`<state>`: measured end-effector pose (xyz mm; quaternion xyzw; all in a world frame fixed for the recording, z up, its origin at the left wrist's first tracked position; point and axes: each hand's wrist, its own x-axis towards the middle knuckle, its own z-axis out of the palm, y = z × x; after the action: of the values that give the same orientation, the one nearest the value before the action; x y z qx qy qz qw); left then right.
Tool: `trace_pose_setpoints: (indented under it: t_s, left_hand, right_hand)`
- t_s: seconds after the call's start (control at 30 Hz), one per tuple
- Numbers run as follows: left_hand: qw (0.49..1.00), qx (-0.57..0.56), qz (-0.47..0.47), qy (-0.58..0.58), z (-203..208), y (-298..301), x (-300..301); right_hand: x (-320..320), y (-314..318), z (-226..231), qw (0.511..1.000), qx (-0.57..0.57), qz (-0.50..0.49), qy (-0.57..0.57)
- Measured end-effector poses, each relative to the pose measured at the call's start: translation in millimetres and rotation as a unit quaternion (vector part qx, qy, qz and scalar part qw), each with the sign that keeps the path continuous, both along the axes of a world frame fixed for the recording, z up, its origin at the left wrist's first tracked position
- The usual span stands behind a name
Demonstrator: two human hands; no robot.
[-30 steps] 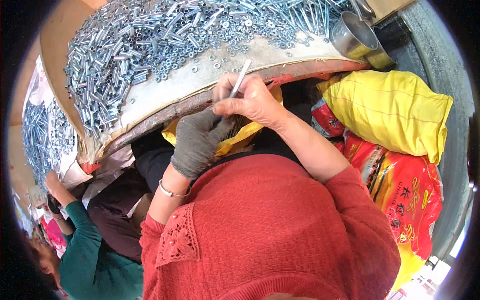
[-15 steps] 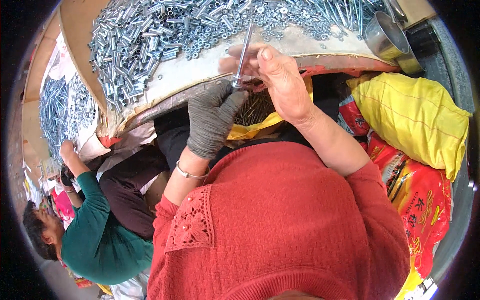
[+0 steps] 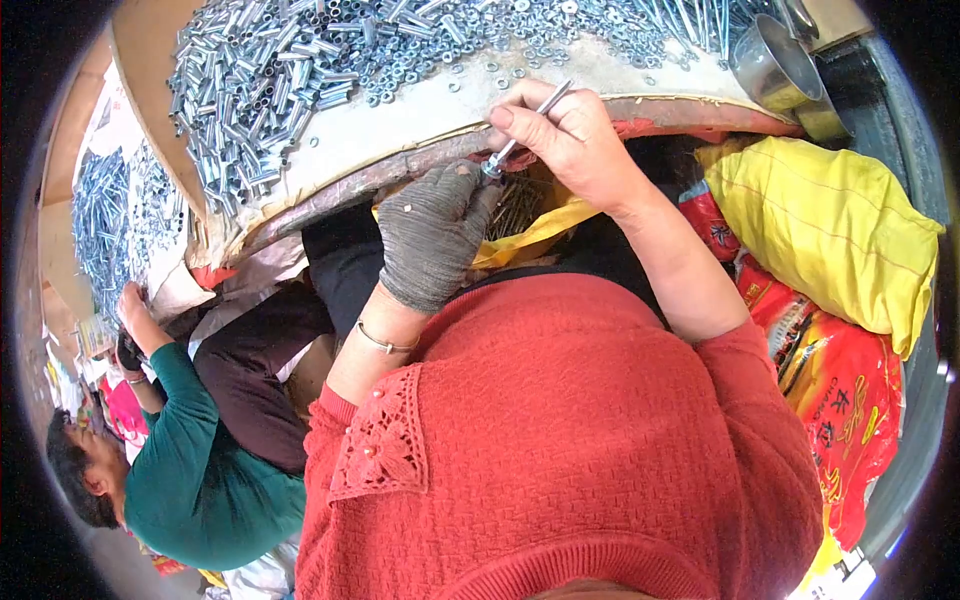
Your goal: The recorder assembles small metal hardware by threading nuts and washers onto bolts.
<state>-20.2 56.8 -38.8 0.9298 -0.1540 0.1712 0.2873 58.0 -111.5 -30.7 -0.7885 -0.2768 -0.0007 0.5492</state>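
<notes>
While the gloved left hand [image 3: 430, 235] pinches the near end of a slim metal rod [image 3: 508, 149] between thumb and fingers, the bare right hand [image 3: 575, 145] grips its shaft, thumb on one side and fingers curled on the other. In the head view, the rod slants from the left fingertips toward the far right, its tip standing free past the right hand; a small wider piece shows at the near end, too small to make out. Both hands are close together at the near edge of a white table [image 3: 420, 112]. Below them, a yellow bag [image 3: 545, 226] holds thin brownish rods [image 3: 515, 210]. On the table lie short metal tubes [image 3: 250, 110] to the left, nuts [image 3: 450, 55] in the middle and long bolts [image 3: 705, 28] toward the far right, beside a steel cup [image 3: 772, 62]. A yellow sack [image 3: 820, 225] rests against a red bag [image 3: 850, 505] on the right. A bangle [image 3: 385, 344] circles the left wrist. Farther left, past a wooden panel [image 3: 150, 90], a co-worker in a green top [image 3: 190, 480] has a bare hand [image 3: 130, 304] by another heap of metal parts [image 3: 100, 210]; what it pinches I cannot tell
</notes>
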Motion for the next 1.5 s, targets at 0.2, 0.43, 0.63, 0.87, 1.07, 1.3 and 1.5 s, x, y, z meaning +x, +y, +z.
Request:
trace_pose_setpoints:
  t_s: [0.2,0.43,0.63,0.87,1.07,1.3,1.5]
  left_hand:
    - [0.989,0.118,0.025,-0.088,11.2,0.0,3.1]
    - [0.875,-0.291,-0.194,0.334,30.2,23.9,5.2]
    - [0.962,-0.091,-0.107,0.235,14.2,47.1,21.6]
    - [0.757,-0.615,0.006,0.221,18.7,71.0,33.2]
    - [0.678,-0.627,0.065,0.378,10.1,9.8,20.3]
    - [0.75,-0.499,-0.064,0.428,-4.2,7.3,11.0]
    - [0.641,-0.606,-0.075,0.465,-2.1,-0.6,7.0]
  right_hand:
    - [-11.0,1.0,12.7,0.998,-0.033,0.029,0.048]
    - [-27.4,-7.0,8.5,0.952,0.138,0.224,0.156]
    - [-7.7,-8.6,-9.9,0.975,-0.031,0.194,0.098]
    - [114.9,-132.1,-29.2,0.913,-0.034,-0.399,-0.084]
    - [154.2,-152.0,-8.6,0.805,-0.333,-0.482,-0.1]
    - [139.3,-151.7,26.8,0.787,-0.46,-0.409,-0.034]
    - [100.8,-163.3,9.7,0.81,-0.484,-0.325,0.062]
